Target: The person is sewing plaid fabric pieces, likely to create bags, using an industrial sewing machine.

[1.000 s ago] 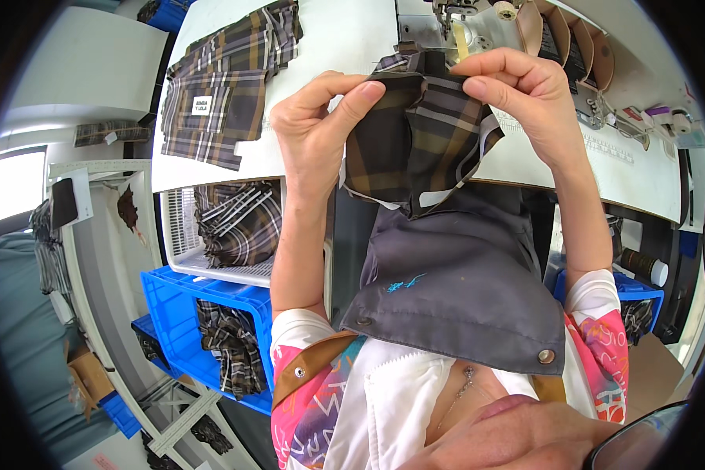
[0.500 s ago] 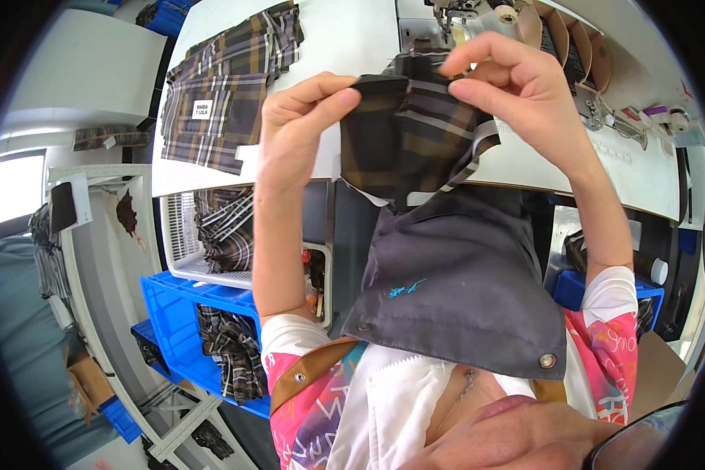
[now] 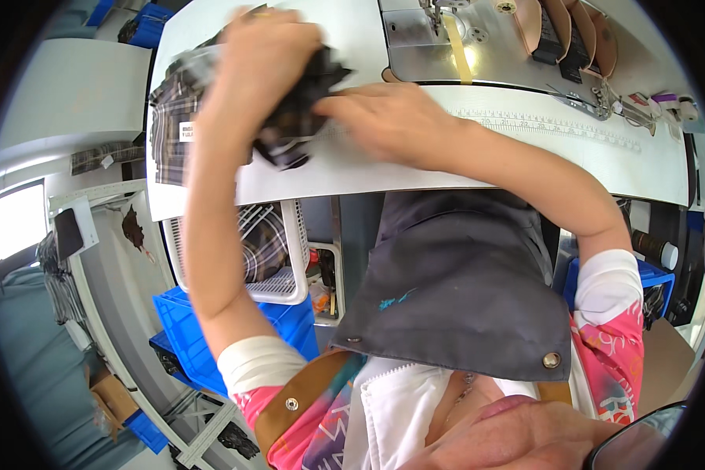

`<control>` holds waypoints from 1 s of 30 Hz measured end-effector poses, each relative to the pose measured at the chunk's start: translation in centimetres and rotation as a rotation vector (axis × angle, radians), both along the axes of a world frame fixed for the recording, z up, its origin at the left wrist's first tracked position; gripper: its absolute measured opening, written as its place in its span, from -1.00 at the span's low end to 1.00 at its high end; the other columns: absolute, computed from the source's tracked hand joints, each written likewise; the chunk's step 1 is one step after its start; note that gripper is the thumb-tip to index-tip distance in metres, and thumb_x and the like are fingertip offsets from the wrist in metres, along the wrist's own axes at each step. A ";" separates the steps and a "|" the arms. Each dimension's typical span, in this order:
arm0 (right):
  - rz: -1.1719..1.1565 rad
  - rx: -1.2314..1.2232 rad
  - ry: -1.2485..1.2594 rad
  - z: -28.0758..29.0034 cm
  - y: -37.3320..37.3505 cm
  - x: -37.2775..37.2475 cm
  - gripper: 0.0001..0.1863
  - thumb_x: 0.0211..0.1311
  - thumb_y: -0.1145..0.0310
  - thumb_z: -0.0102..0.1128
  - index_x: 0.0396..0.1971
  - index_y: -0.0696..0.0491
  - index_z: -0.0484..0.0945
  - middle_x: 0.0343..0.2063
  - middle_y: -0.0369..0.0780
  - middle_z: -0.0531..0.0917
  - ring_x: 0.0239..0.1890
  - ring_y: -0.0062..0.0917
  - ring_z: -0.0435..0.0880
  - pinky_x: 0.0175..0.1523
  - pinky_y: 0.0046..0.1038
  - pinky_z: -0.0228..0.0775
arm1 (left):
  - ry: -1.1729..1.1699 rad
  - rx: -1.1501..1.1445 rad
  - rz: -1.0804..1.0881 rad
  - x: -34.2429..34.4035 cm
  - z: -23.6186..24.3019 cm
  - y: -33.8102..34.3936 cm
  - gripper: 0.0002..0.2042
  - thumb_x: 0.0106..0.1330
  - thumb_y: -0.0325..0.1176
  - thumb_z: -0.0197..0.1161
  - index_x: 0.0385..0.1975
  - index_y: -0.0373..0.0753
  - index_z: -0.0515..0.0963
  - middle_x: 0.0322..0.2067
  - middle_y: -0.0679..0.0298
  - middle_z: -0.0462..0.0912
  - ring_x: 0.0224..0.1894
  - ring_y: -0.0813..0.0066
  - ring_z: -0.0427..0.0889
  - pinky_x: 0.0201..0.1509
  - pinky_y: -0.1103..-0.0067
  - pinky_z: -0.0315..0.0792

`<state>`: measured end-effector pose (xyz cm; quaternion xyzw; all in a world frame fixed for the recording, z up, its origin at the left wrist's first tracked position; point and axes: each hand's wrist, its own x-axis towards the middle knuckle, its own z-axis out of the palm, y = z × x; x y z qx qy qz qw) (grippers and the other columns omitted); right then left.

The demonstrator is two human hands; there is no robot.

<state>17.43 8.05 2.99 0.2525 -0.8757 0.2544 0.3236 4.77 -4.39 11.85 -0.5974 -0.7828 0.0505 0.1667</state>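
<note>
A dark plaid fabric piece [image 3: 294,117] is bunched above the left part of the white table, beside and partly over a stack of plaid fabric pieces [image 3: 172,145] with a white label. My left hand [image 3: 270,51] is over that stack at the far left, smeared by motion, its fingertips hidden. My right hand [image 3: 392,117] reaches in from the right, fingers closed at the right edge of the dark piece. The sewing machine [image 3: 439,19] stands at the back, with a yellow strip [image 3: 457,51] on its metal bed.
A clear ruler [image 3: 552,129] lies along the white table [image 3: 439,178]. Below the table's left edge sit a white basket [image 3: 296,251] of plaid fabric and a blue crate [image 3: 184,329]. Curved tan holders [image 3: 554,35] stand at the back right.
Both hands have moved left with the plaid piece, from in front of the sewing machine to the stack. The machine bed and ruler are now uncovered.
</note>
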 end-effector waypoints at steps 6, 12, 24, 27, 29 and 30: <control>-0.112 0.261 -0.024 -2.5 9.0 2.7 -0.79 -0.14 0.46 0.11 -0.38 0.08 0.47 -0.50 -0.25 0.55 -0.34 -0.42 0.59 -0.24 -0.36 0.42 | -0.696 0.313 -0.068 -1.3 -9.0 8.2 -0.87 0.10 -0.36 0.21 -0.45 -0.28 0.59 -0.48 0.19 0.61 -0.40 0.31 0.56 -0.23 0.51 0.39; -0.132 0.385 0.115 -2.0 10.5 2.9 -0.82 -0.20 0.44 0.13 -0.48 0.12 0.51 -0.37 -0.24 0.55 -0.27 -0.45 0.57 -0.13 -0.49 0.40 | -1.113 0.150 0.136 -2.2 -8.1 10.8 -0.80 0.00 -0.38 0.31 -0.42 -0.36 0.59 -0.49 0.17 0.63 -0.42 0.43 0.56 -0.29 0.58 0.41; -0.127 0.358 0.019 -2.5 10.0 2.9 -0.82 -0.21 0.46 0.13 -0.49 0.15 0.50 -0.37 -0.19 0.56 -0.26 -0.46 0.58 -0.10 -0.50 0.41 | -1.209 0.108 0.275 -2.4 -6.8 11.5 -0.84 -0.03 -0.45 0.31 -0.45 -0.36 0.60 -0.53 0.24 0.62 -0.46 0.54 0.53 -0.32 0.61 0.39; -0.152 0.354 0.002 -2.3 10.2 2.9 -0.84 -0.20 0.46 0.13 -0.50 0.13 0.51 -0.37 -0.21 0.57 -0.28 -0.46 0.59 -0.10 -0.50 0.42 | -1.241 0.155 0.242 -2.6 -7.0 11.9 -0.78 -0.06 -0.45 0.34 -0.38 -0.36 0.59 -0.44 0.21 0.63 -0.38 0.52 0.54 -0.26 0.60 0.39; -0.173 0.329 -0.010 -2.5 10.8 2.6 -0.84 -0.20 0.46 0.12 -0.49 0.12 0.51 -0.36 -0.24 0.57 -0.30 -0.47 0.59 -0.10 -0.50 0.42 | -1.216 0.134 0.343 -2.5 -6.4 12.8 -0.71 -0.10 -0.47 0.38 -0.31 -0.35 0.58 -0.36 0.19 0.63 -0.29 0.47 0.54 -0.18 0.58 0.40; -0.183 0.318 -0.014 -2.5 11.0 2.5 -0.84 -0.19 0.46 0.12 -0.49 0.11 0.51 -0.36 -0.25 0.58 -0.31 -0.48 0.59 -0.10 -0.51 0.42 | -1.225 0.190 0.288 -2.6 -6.6 12.8 -0.68 -0.12 -0.48 0.39 -0.29 -0.35 0.57 -0.33 0.19 0.63 -0.26 0.45 0.54 -0.15 0.57 0.40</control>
